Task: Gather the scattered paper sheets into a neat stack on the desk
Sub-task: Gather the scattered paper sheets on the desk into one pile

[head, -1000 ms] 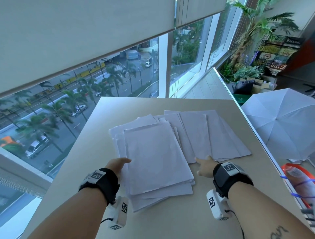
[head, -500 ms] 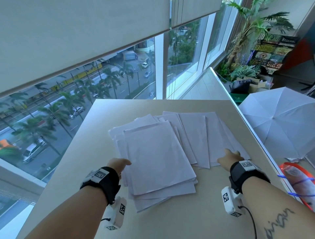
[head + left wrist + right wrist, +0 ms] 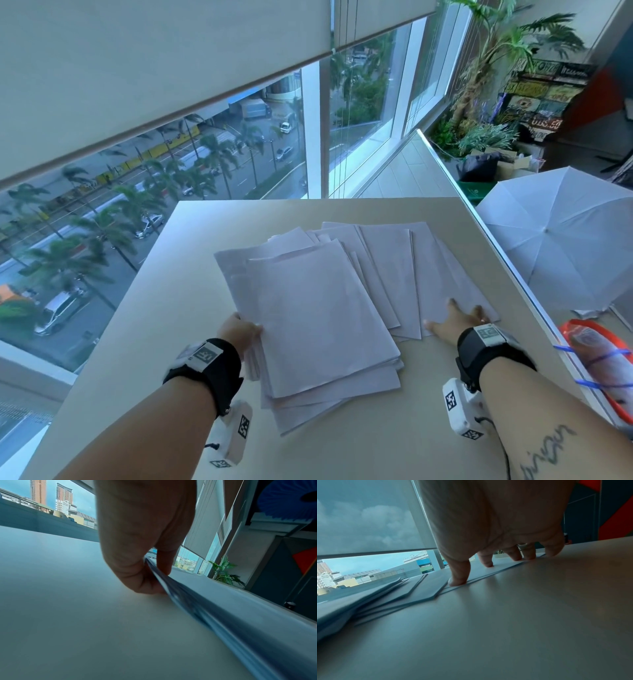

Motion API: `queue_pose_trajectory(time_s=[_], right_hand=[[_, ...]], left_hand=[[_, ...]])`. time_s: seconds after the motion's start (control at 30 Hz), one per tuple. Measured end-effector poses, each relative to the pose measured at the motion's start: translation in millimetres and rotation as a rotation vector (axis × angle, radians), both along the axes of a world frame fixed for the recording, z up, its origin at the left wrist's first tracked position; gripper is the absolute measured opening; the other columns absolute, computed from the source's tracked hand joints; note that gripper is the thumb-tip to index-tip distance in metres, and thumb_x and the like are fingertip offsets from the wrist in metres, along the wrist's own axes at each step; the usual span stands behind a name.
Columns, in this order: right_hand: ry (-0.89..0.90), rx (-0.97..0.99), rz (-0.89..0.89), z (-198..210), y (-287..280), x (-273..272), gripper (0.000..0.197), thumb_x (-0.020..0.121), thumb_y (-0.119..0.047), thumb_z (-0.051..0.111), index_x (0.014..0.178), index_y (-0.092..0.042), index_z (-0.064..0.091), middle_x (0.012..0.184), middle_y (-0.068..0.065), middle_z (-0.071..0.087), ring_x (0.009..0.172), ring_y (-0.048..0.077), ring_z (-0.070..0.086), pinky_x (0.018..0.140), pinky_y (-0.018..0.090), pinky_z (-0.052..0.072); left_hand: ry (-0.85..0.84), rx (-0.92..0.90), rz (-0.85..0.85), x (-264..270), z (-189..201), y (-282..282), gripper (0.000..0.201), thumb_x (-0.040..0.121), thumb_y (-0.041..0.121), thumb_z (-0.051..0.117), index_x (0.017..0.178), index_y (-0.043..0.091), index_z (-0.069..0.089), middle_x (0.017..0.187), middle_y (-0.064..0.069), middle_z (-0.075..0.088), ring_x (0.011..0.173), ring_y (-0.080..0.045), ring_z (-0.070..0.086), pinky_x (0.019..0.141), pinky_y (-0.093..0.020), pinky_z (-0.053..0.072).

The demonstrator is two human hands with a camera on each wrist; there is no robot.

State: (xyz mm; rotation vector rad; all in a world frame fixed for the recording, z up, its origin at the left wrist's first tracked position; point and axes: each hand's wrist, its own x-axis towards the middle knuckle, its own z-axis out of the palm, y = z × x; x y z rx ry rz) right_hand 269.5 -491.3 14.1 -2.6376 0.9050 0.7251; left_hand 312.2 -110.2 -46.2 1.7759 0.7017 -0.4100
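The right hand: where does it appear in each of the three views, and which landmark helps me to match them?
Head: the right hand is at lower right, fingers spread flat on the fanned paper sheets.
Left wrist: not in it.
Right wrist: the right hand fills the top centre, fingertips pressing the sheets.
Shared landmark: the desk.

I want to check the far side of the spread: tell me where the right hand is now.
In the head view the right hand lies spread flat on the near edge of the rightmost paper sheets, right of the main pile, near the desk's right edge.
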Motion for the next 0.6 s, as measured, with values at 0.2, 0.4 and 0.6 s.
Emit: queue_pose_trajectory(time_s=[0.2,0.4,0.6], right_hand=[[-0.018,0.013,-0.005,-2.4,0.3,-6.2,0.087,0.082,-0.059,0.052,0.150,-0.030,0.006,0.158,0.020,-0.009,0.146,0.039,0.001,0.117,0.050,0.014],[-0.012,0.085,-0.054,-3.8,1.8,-17.2,0.094,0.079,-0.061,0.056,0.150,-0.032,0.002,0.158,0.016,-0.015,0.146,0.037,-0.005,0.118,0.051,0.011],[-0.004,0.098,-0.100,0.2,1.3,-39.7,0.085,0.086,-0.046,0.055,0.150,-0.031,0.002,0.157,0.017,-0.015,0.146,0.036,-0.005,0.118,0.049,0.008]], left_hand=[[-0.021,0.001,-0.089,-9.3,35.2,-45.6,0.026,0.066,0.011,0.062,0.090,0.015,0.053,0.117,-0.026,0.061,0.105,-0.044,0.061,0.091,-0.060,0.049],[-0.089,0.114,-0.143,-21.3,41.2,-71.1,0.024,0.077,0.003,0.057,0.099,0.010,0.054,0.110,-0.022,0.066,0.100,-0.039,0.064,0.089,-0.051,0.053],[-0.143,0.155,-0.222,-39.4,49.4,-87.6,0.031,0.078,-0.002,0.057,0.108,0.000,0.056,0.110,-0.024,0.066,0.100,-0.038,0.063,0.085,-0.039,0.050]])
